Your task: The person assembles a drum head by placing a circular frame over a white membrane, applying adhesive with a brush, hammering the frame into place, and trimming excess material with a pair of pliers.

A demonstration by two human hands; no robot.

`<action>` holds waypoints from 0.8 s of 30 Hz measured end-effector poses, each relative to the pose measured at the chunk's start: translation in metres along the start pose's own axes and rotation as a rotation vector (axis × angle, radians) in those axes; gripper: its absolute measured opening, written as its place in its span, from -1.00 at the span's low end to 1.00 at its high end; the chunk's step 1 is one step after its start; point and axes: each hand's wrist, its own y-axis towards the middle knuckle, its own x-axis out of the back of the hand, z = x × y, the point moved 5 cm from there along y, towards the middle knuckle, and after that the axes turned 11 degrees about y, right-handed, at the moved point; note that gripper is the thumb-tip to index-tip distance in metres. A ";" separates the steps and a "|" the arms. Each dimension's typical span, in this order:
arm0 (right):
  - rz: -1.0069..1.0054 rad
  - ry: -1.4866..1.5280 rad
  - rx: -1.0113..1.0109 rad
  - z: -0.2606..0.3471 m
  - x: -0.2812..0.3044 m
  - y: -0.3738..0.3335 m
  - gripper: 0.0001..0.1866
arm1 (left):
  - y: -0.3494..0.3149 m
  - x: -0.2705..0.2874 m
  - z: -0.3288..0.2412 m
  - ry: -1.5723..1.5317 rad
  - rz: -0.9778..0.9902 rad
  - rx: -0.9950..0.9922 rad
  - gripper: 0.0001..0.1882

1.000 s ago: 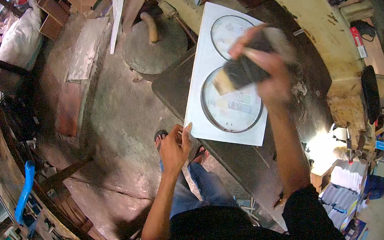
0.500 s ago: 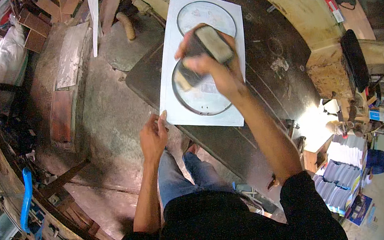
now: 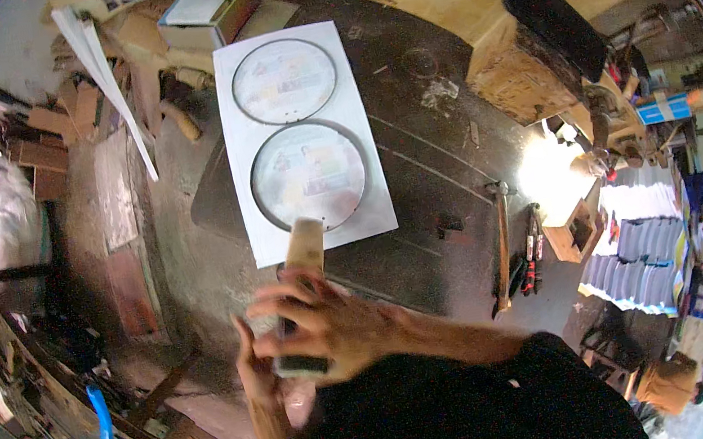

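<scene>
My right hand point(image 3: 331, 327) is closed round a dark block-like tool point(image 3: 302, 366) with a pale beige piece point(image 3: 306, 246) sticking out at its far end. Blur and fingers hide its exact kind. Close against it, my left hand point(image 3: 258, 374) is raised beside the tool, its fingers partly hidden behind the right hand. Beyond both hands a white sheet point(image 3: 370, 189) lies on the dark table. On it are a far round clear disc point(image 3: 285, 81) and a near one point(image 3: 309, 176), each with a dark rim and faint print. The beige piece overlaps the near disc's lower edge in view.
The dark tabletop point(image 3: 417, 173) extends right of the sheet. A hammer point(image 3: 500, 243) and red-handled pliers point(image 3: 532, 261) lie at its right side, near a bright lamp glow point(image 3: 548, 167). A box point(image 3: 208, 18) stands at the back. A blue curved handle point(image 3: 105, 438) is at lower left.
My right hand has drawn the tool off the discs toward my body. The left hand has let go of the sheet's corner and come up to the tool. My view has shifted.
</scene>
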 end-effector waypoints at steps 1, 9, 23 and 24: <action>0.155 0.084 -0.099 0.013 0.013 -0.011 -0.12 | -0.020 -0.007 0.001 0.084 0.018 0.000 -0.47; -0.536 -0.827 -1.109 -0.052 0.132 -0.313 -0.44 | -0.012 -0.072 -0.017 0.492 -0.118 0.009 -0.43; -0.871 -0.460 -1.030 -0.056 0.131 -0.282 -0.68 | 0.192 -0.098 -0.088 1.595 0.070 -0.696 -0.50; -0.869 -0.447 -0.977 -0.051 0.128 -0.262 -0.67 | 0.185 -0.106 -0.089 1.656 0.039 -0.692 -0.52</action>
